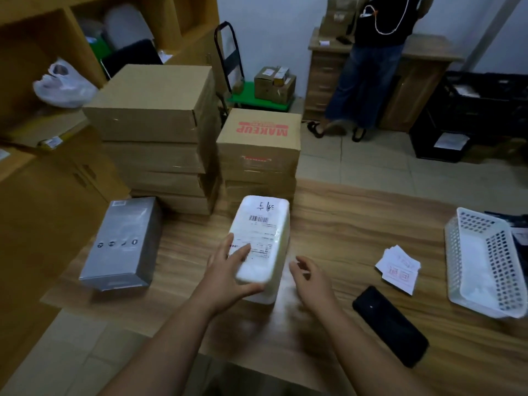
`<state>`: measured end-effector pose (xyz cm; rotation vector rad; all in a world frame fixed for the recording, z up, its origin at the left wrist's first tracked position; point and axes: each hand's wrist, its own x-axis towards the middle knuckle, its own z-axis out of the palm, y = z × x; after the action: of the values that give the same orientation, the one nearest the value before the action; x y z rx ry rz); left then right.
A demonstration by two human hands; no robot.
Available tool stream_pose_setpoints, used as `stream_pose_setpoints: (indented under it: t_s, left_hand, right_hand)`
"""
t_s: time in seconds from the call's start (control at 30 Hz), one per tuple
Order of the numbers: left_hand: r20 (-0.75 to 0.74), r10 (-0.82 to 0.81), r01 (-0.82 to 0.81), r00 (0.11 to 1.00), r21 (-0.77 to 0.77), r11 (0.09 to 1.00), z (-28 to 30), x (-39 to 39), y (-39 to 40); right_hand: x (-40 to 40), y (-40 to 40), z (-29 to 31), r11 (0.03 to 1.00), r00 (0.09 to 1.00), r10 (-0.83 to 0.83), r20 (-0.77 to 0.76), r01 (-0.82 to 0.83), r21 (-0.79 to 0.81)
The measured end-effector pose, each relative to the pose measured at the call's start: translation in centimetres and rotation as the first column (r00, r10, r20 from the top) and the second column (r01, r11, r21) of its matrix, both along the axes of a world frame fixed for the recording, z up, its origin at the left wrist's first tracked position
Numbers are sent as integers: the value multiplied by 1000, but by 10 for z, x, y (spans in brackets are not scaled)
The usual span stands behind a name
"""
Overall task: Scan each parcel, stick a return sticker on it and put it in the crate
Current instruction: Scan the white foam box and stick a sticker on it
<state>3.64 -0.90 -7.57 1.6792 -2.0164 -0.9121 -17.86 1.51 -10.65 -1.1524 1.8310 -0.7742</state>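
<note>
At mid-tabletop, a person's left hand [228, 270] grips the near left corner of a white labelled parcel [261, 241], fingers across its label, thumb below; the right hand [310, 277] hovers just beside it, loosely spread, holding nothing. A white crate [483, 264] sits at the right edge.

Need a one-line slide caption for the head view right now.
Left hand holds the white parcel on the wooden table; right hand open beside it.
</note>
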Motion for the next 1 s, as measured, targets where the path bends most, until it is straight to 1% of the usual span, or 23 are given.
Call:
stream_pose_setpoints:
  t_s: [0.07,0.1,0.17,0.2,0.23,0.27,0.33,0.37,0.4,0.47,0.5,0.6,0.7,0.73,0.77,0.83,0.87,1.0]
  left_hand:
    - [39,-47,48,998,-42,998,-3,-21,1]
    - [56,-57,61,997,-67,996,-3,-33,3]
    - [52,-42,46,998,-84,995,-3,-57,5]
    - [44,-38,41,998,-79,996,-2,-69,6]
    - [44,-42,46,998,-77,996,-2,-80,7]
    - [48,-48,52,998,-76,996,-2,-91,8]
    - [47,-53,57,998,-86,995,-2,-107,9]
    - [44,-52,55,998,-87,995,-1,-113,9]
    - [43,-47,51,998,-79,996,-2,-118,9]
    - [49,-27,30,998,-64,998,-3,-120,9]
    - [41,-17,20,999,-60,998,-4,-121,8]
    - [-9,17,-17,1000,-36,999,-2,-122,11]
    - [-30,55,-54,998,33,998,2,-126,14]
    - [1,61,-61,998,22,998,3,-126,15]
    - [82,57,-55,995,-17,998,5,-127,15]
    - [303,22,10,953,-105,994,11,-130,16]
    - [375,0,55,927,-138,989,14,-134,16]
    - [522,-82,201,849,-175,964,16,-150,18]
  right_hand:
    - [-14,5,0,996,991,91,101,-90,-15]
    - [-23,8,0,994,985,105,134,-104,-16]
    - [-48,18,-1,997,989,79,126,-76,-27]
    - [-65,24,-3,999,996,46,71,-44,-28]
    - [-85,32,-6,1000,1000,7,-28,-8,-28]
    - [-107,42,-11,1000,987,-16,-160,12,-25]
    - [-149,67,-22,1000,904,21,-427,-12,24]
    - [-165,80,-29,995,845,87,-527,-44,94]
    - [-177,92,-35,979,786,178,-592,-78,191]
    - [-185,109,-46,918,700,353,-622,-129,376]
    - [-186,114,-50,898,681,392,-619,-136,419]
    - [-185,119,-55,907,661,385,-644,-141,398]
    - [-186,116,-50,927,684,343,-644,-136,349]
    - [-186,115,-47,935,693,320,-646,-121,333]
    - [-184,113,-43,943,698,296,-653,-105,315]
    - [-181,109,-36,956,707,254,-660,-80,282]
    - [-179,107,-32,960,720,239,-652,-73,271]
    - [-173,99,-16,980,773,158,-614,-48,192]
